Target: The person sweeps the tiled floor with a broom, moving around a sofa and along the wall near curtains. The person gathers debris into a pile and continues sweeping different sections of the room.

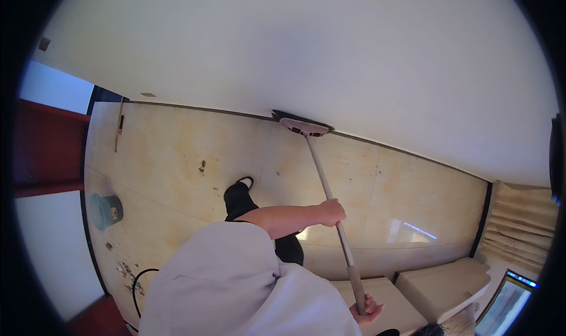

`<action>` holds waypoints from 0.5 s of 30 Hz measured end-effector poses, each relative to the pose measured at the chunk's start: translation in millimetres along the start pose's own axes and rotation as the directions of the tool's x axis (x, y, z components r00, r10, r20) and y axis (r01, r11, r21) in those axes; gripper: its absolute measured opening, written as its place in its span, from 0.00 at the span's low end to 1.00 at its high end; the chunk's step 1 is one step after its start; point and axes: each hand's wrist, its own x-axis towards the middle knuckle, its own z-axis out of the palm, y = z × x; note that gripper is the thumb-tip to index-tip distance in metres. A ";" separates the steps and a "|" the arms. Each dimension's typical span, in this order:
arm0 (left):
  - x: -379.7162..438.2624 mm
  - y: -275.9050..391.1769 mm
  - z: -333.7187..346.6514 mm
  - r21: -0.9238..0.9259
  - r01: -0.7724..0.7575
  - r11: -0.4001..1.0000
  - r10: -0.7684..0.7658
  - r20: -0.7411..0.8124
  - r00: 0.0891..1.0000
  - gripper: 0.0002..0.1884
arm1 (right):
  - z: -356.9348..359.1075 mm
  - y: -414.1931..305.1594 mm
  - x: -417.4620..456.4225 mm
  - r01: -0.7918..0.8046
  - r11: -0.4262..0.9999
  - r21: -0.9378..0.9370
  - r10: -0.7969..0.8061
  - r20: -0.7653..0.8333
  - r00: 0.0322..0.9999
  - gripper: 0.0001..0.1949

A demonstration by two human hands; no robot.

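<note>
I hold a long-handled broom with both hands. My left hand (332,212) is closed around the middle of its pale broomstick (320,168), arm stretched across my front. Lower right, my right hand (369,311) grips the thicker end of the stick. The pink broom head (304,126) with dark bristles lies against the dark skirting strip where the white wall (309,62) meets the floor (177,146). Dark specks of dirt (202,167) are scattered on the glossy cream floor to the left of the broom. One black-and-white shoe (246,182) shows below my dark trousers.
A blue bucket (105,211) stands at the left, with small litter (128,274) on the floor below it. A thin stick (119,128) lies near the far left corner. Beige sofa seats (442,285), a curtain (517,225) and a framed panel (506,307) are at the right.
</note>
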 end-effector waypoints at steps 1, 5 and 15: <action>-20.2 -16.8 0.9 0.013 0.013 1.000 -0.012 -0.033 0.999 0.03 | 14.9 15.0 -16.3 -0.016 1.000 -0.026 0.017 0.026 1.000 0.24; -134.5 -96.3 -8.2 0.019 0.148 0.989 -0.147 -0.027 0.989 0.03 | 63.8 85.2 -85.0 -0.167 0.986 0.002 0.167 0.039 0.985 0.22; -453.6 -326.2 -87.5 0.154 0.704 0.694 -0.666 -0.235 0.708 0.04 | 253.7 334.3 -186.9 -0.727 0.668 -0.156 0.720 0.381 0.580 0.20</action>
